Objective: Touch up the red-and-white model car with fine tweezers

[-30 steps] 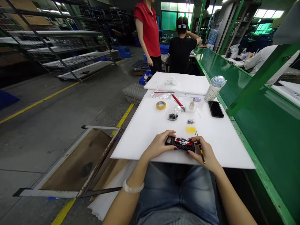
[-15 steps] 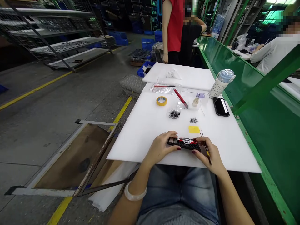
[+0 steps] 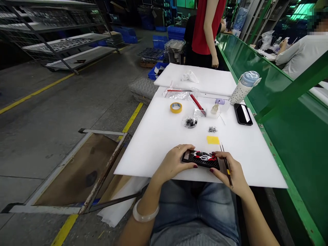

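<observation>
Both hands hold a black phone with a red and white case picture, flat over the near edge of the white foam board. My left hand grips its left end with curled fingers. My right hand grips its right end and also pinches thin dark tweezers with a yellow band, tips pointing away. A yellow sticky note lies just beyond the phone. Small piles of black fibres lie in a clear dish and loose on the board.
Farther back on the board are a yellow tape roll, a red pen, a small glue bottle, a second phone and a dotted drink bottle. A green conveyor runs along the right. A person in red stands behind.
The view has tilted down and shifted left. My hands still hold the phone, brought slightly nearer the board's edge. The person in red has stepped right and closer.
</observation>
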Demonstrator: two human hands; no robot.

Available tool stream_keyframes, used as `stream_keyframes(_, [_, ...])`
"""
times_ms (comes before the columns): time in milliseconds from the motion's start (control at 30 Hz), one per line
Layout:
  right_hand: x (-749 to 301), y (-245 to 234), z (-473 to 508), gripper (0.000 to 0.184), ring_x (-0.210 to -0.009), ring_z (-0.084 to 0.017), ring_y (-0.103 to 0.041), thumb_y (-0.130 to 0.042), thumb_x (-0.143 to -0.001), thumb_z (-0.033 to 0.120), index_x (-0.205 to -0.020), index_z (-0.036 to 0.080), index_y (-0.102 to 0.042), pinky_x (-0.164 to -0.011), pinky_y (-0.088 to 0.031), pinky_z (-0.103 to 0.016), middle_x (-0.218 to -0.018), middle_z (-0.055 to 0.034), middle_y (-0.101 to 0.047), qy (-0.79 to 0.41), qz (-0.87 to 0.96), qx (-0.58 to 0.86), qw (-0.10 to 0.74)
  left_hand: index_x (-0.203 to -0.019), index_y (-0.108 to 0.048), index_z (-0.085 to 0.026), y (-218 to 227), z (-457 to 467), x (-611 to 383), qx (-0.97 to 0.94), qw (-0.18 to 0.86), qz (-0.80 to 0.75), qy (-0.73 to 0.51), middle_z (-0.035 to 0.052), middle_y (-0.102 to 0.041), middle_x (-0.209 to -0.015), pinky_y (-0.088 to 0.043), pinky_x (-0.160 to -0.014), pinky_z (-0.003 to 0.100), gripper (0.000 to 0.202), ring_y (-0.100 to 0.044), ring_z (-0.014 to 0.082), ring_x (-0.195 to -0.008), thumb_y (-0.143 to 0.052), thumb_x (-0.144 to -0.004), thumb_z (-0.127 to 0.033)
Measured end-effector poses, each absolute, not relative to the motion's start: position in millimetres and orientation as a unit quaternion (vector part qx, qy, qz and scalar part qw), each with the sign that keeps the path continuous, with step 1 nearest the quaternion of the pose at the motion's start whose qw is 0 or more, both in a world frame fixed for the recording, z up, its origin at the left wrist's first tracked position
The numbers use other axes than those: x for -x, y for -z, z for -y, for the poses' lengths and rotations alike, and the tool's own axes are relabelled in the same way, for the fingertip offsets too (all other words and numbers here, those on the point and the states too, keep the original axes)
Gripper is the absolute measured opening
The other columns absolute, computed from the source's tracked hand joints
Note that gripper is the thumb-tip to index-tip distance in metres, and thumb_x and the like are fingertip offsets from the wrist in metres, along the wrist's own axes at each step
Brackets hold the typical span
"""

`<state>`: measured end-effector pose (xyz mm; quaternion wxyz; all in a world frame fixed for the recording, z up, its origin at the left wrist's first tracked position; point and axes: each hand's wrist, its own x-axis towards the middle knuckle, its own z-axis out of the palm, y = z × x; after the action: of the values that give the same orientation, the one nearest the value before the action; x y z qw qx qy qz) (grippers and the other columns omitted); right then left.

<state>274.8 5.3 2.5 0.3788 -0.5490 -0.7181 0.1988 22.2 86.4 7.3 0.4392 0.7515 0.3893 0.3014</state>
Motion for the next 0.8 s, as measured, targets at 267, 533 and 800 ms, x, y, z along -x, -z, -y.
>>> stream_keyframes(267, [-274.1,-0.9,-2.9,0.037,-0.117,-0.028,-0.069,-0.072,-0.091,0.04,-0.121,0.028,-0.054,-0.095,-0.058,-0.041,-0.123,-0.0096,-0.072,-0.211,0.713,0.559,0.368,-0.12,-0.065,-0.024,-5.8,-82.4,-21.7,-0.775,0.41,-0.382,-0.293,0.0071,-0.073,-0.118,-0.048,-0.098,0.041,0.047,-0.066,0.0283,-0.111,-0.084,-0.082,-0.043])
stream_keyframes(533, [-272.6,-5.8,-3.2,0.037,-0.113,-0.028,-0.071,-0.069,-0.093,0.04,-0.125,0.028,-0.054,-0.094,-0.059,-0.041,-0.124,-0.0102,-0.071,-0.187,0.708,0.565,0.38,-0.114,-0.067,-0.024,-6.9,-82.4,-24.4,-0.772,0.399,-0.397,-0.296,0.0068,-0.075,-0.113,-0.05,-0.091,0.04,0.043,-0.068,0.0281,-0.104,-0.077,-0.086,-0.055])
stream_keyframes(800, [-269.9,-21.0,-24.2,0.04,-0.111,-0.03,-0.067,-0.065,-0.095,0.039,-0.132,0.028,-0.055,-0.091,-0.057,-0.043,-0.119,-0.0107,-0.07,-0.159,0.769,0.506,0.356,-0.115,-0.068,-0.024,-9.7,-83.3,-24.9,-0.763,0.408,-0.405,-0.297,0.0062,-0.076,-0.11,-0.05,-0.09,0.039,0.047,-0.068,0.0272,-0.102,-0.073,-0.087,-0.061])
